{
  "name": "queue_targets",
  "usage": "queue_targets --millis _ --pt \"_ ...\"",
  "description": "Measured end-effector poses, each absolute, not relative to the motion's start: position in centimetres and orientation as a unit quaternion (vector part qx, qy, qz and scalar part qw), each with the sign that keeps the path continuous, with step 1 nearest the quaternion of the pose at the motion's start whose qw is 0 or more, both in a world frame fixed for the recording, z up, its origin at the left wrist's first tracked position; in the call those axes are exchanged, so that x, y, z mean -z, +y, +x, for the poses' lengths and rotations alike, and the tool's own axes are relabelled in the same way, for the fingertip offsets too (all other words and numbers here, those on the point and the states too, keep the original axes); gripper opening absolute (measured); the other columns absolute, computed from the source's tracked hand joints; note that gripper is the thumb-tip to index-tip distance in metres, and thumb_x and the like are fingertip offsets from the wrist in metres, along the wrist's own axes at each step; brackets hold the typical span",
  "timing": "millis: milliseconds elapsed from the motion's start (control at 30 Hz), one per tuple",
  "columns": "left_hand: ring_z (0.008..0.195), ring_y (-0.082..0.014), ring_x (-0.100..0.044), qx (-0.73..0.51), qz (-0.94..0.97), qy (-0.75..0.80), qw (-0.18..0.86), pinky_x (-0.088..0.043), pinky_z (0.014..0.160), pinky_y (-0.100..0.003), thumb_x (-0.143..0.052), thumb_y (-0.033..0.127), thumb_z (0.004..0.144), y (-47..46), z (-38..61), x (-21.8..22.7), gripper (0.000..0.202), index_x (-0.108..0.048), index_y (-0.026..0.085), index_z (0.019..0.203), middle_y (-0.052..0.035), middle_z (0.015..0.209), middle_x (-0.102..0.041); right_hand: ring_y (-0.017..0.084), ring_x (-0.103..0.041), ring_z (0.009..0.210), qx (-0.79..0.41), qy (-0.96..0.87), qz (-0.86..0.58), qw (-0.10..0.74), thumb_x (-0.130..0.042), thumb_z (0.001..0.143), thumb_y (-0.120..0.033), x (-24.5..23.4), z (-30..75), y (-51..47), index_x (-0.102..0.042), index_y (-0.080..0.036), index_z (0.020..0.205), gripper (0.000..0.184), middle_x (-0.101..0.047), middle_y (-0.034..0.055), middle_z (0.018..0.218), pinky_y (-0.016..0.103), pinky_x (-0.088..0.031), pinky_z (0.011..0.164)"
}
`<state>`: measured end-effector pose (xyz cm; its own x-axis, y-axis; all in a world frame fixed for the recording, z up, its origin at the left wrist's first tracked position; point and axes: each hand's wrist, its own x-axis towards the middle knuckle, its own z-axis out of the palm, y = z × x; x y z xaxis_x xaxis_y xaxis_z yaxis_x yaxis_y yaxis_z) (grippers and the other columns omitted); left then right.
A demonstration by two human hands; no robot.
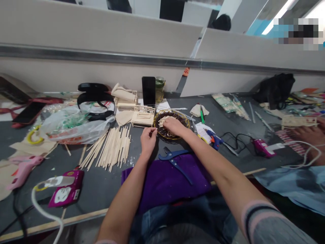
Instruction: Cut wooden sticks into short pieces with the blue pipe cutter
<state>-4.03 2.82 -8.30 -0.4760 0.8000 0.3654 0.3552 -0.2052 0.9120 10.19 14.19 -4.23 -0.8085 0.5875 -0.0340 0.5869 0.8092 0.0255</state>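
My right hand [173, 126] reaches into a round wicker basket [184, 121] holding short pale wooden sticks [164, 120]; its fingers curl down among them. My left hand [148, 139] is closed in a pinch just left of the basket, with a thin stick end showing at its fingertips. A pile of long wooden sticks [111, 147] lies fanned out to the left of that hand. A small wooden stick model [143, 117] stands behind the basket.
Blue cutters [175, 160] lie on a purple cloth [165, 183] near me. A phone [148, 90] and a jar [159, 88] stand at the wall. A plastic bag [73, 125], pink glue guns [21, 171] and power strips [66, 191] lie left; another person's hand [308, 134] works right.
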Motion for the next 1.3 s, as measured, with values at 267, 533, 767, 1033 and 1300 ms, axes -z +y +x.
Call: queue_targets --millis 267,533,767,1033,1300 --pt "0.07 -0.0144 -0.057 -0.606 0.457 0.612 0.224 -0.047 0.062 -0.026 -0.06 0.028 0.083 2.8 -4.4 8.9 0.013 -0.069 0.019 0.083 -0.0012 0.076 -0.061 0.024 -0.055 0.1 -0.017 0.928 0.373 -0.015 -0.045 0.095 -0.015 2.5 10.8 15.8 -0.064 -0.014 0.105 0.021 -0.065 0.013 0.107 0.03 -0.039 0.075" --pt "0.07 -0.0147 -0.057 -0.616 0.422 0.609 0.268 -0.046 0.061 -0.026 -0.062 0.028 0.084 2.5 -4.0 8.9 0.013 -0.07 0.018 0.085 -0.0029 0.079 -0.061 0.021 -0.059 0.093 0.003 0.946 0.318 0.059 -0.053 0.094 -0.025 3.1 11.1 14.1 -0.07 -0.018 0.089 0.019 -0.07 0.0087 0.095 0.027 -0.038 0.07" --pt "0.067 -0.0132 -0.055 -0.622 0.401 0.607 0.288 -0.045 0.06 -0.025 -0.061 0.031 0.086 2.2 -4.3 8.7 0.016 -0.069 0.018 0.088 -0.0023 0.079 -0.06 0.025 -0.057 0.096 -0.026 0.948 0.299 0.103 -0.05 0.091 -0.015 3.5 10.7 13.5 -0.069 -0.011 0.094 0.02 -0.068 0.0152 0.096 0.029 -0.041 0.071" --pt "0.072 -0.0143 -0.057 -0.622 0.422 0.609 0.254 -0.045 0.063 -0.025 -0.06 0.029 0.087 2.1 -3.9 7.9 0.014 -0.069 0.018 0.085 -0.0025 0.078 -0.061 0.025 -0.054 0.099 -0.032 0.96 0.242 0.136 -0.046 0.094 -0.011 3.0 10.0 13.2 -0.068 -0.009 0.097 0.022 -0.065 0.0174 0.099 0.029 -0.043 0.069" --pt "0.074 -0.015 -0.058 -0.615 0.444 0.612 0.223 -0.045 0.067 -0.026 -0.061 0.025 0.086 2.2 -3.9 8.0 0.011 -0.069 0.019 0.083 -0.0019 0.076 -0.062 0.025 -0.057 0.097 -0.03 0.965 0.228 0.126 -0.048 0.093 -0.011 2.8 10.0 14.3 -0.068 -0.008 0.097 0.02 -0.067 0.0164 0.097 0.031 -0.042 0.073"
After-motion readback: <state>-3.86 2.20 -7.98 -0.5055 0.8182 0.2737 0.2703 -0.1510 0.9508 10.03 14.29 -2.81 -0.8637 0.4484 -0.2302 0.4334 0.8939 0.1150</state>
